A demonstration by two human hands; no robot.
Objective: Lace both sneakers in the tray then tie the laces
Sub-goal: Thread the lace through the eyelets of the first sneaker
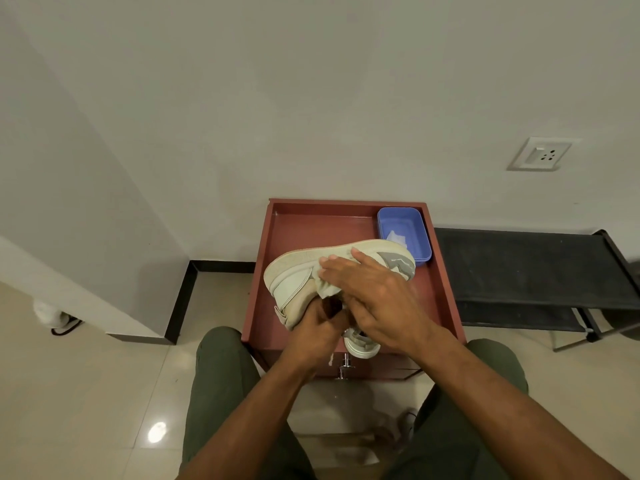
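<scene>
Left hand (320, 327) grips the collar of a cream sneaker (298, 275). Right hand (374, 292) lies flat-fingered, pressing a pale cloth (327, 289) to its side. Sneaker held on its side above the red tray (311, 220), long axis left-right, sole facing away; which end is the toe, unclear. Second sneaker (362, 344) partly hidden below the hands. Two sneakers, one blue tub (403, 230) at the tray's far right corner. Cream tiled floor (86, 375), white wall (311, 98), black rack (526, 268) on the right.
</scene>
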